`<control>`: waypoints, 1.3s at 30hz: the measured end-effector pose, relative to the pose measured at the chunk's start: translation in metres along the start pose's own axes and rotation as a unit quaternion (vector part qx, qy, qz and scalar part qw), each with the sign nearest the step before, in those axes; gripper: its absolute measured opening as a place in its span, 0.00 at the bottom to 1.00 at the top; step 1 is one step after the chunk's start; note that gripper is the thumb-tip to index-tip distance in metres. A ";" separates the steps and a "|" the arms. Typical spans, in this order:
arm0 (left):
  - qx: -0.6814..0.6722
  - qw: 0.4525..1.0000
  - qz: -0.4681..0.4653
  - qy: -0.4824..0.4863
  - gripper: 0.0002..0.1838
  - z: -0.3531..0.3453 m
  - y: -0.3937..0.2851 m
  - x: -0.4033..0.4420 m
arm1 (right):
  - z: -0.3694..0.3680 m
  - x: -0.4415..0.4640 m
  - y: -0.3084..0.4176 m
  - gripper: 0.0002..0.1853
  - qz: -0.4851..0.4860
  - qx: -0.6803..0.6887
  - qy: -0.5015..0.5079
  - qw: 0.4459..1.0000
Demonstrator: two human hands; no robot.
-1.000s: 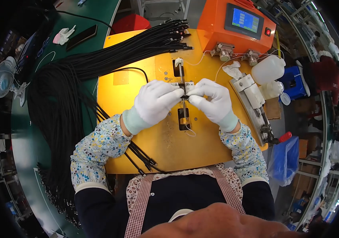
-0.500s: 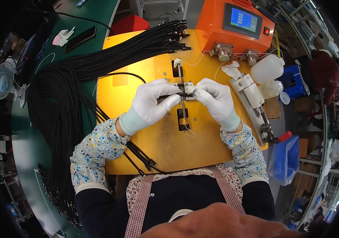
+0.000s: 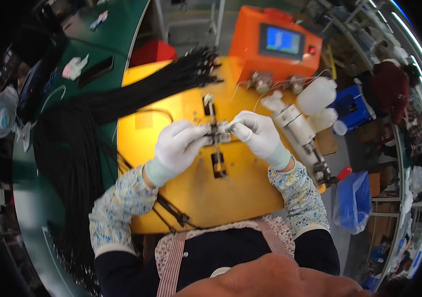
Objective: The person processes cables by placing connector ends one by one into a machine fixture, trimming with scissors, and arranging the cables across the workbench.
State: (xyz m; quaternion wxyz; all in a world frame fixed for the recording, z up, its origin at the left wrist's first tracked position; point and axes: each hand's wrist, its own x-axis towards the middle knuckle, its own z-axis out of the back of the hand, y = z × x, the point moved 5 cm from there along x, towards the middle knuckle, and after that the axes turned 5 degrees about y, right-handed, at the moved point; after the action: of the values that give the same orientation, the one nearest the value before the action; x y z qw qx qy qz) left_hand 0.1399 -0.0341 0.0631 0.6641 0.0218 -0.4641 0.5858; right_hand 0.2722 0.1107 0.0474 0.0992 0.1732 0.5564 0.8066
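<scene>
My left hand, in a white glove, pinches a black cable at the left side of a small metal fixture. Opposite it, my right hand, also gloved, is closed at the fixture's right side; what its fingertips hold is too small and blurred to name. The fixture sits on a yellow board. A thick bundle of black cables lies across the board's upper left and the green table. Several loose cable ends rest near the board's lower left edge.
An orange machine with a screen stands behind the board. To the right are a metal clamp device, white bottles, a blue container and a blue bag. A person in dark red is at far right.
The view has shifted and blurred, so the board and machine appear lower or further left. My right fingertips have drawn slightly away from the left ones.
</scene>
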 end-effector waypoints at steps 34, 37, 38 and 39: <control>0.073 0.991 -0.106 -0.022 0.16 0.025 -0.001 -0.017 | 0.079 0.063 0.104 0.10 0.093 -0.575 0.035 0.812; 0.088 0.987 -0.133 0.003 0.16 0.024 -0.007 -0.011 | 0.038 0.012 0.093 0.09 0.029 -0.516 0.104 0.850; 0.088 0.986 -0.139 0.005 0.16 0.022 -0.008 -0.011 | 0.028 0.001 0.096 0.11 0.108 -0.529 0.109 0.835; 0.090 0.986 -0.143 0.008 0.16 0.020 -0.009 -0.011 | 0.023 -0.008 0.096 0.14 0.121 -0.537 0.102 0.828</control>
State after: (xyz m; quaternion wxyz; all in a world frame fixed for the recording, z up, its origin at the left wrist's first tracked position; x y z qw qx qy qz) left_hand 0.1369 -0.0571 0.0721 0.7398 0.1427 -0.3969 0.5243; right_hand 0.2916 0.0932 0.1431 0.0205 0.0749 0.0166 0.9968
